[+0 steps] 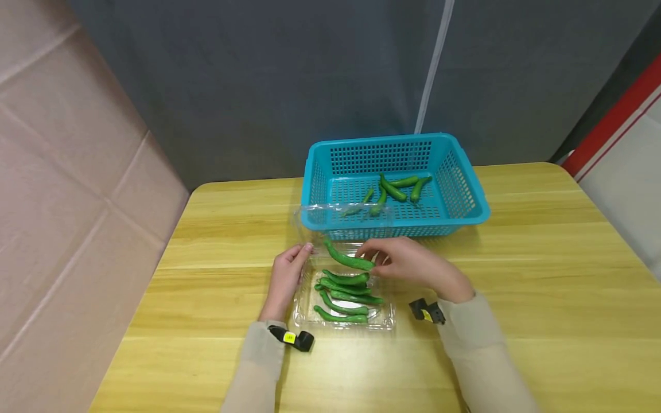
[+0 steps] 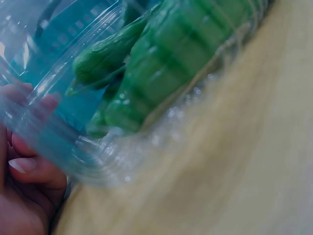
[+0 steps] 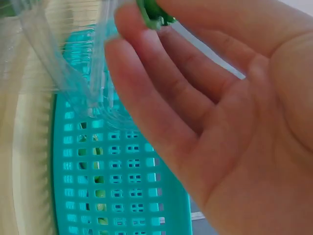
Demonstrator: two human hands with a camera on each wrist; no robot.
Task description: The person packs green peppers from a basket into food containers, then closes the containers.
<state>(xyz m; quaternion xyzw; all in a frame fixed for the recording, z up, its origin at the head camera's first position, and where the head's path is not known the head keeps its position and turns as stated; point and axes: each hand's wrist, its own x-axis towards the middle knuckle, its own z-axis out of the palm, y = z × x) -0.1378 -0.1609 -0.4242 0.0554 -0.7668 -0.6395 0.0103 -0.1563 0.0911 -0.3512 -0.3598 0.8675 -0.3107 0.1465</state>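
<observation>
A clear plastic clamshell container lies with its lid raised, and several green peppers rest side by side in it. At its left edge, the left hand pinches the plastic between thumb and fingers, also visible in the left wrist view. Above the far part of the container, the right hand holds one curved green pepper by its right end. The right wrist view shows only the tip of that pepper between the fingers.
A blue plastic basket stands behind the container, with several more green peppers inside. The raised lid overlaps the basket's front in view. Both stand on a wooden table, with a dark grey panel behind.
</observation>
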